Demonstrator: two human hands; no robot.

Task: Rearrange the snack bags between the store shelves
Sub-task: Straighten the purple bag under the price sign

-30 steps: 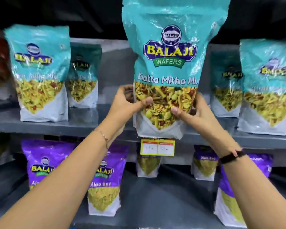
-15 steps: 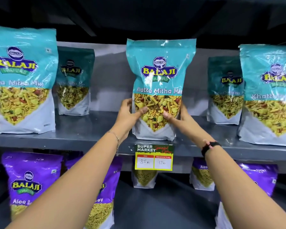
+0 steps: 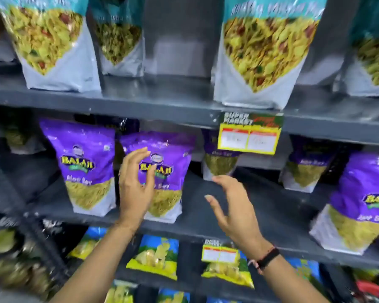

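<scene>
A teal Khatta Mitha Mix bag (image 3: 263,51) stands upright on the upper grey shelf (image 3: 162,101), free of both hands. One shelf lower, a purple Aloo Sev bag (image 3: 169,178) stands upright near the front edge. My left hand (image 3: 136,184) is open in front of that bag's left side, fingers spread, holding nothing. My right hand (image 3: 232,206) is open to the right of the bag, over bare shelf, also holding nothing. A second purple bag (image 3: 85,167) stands just to the left.
More teal bags (image 3: 50,40) line the upper shelf. Purple bags (image 3: 359,204) stand at the right of the middle shelf (image 3: 271,215), with smaller ones behind. Yellow price tags (image 3: 249,138) hang on the shelf edges. Blue-and-yellow chip bags (image 3: 155,256) fill the lowest shelf.
Both hands have let go of the teal bag, which now stands on the upper shelf. The hands and the view have dropped to the purple bags one shelf lower.
</scene>
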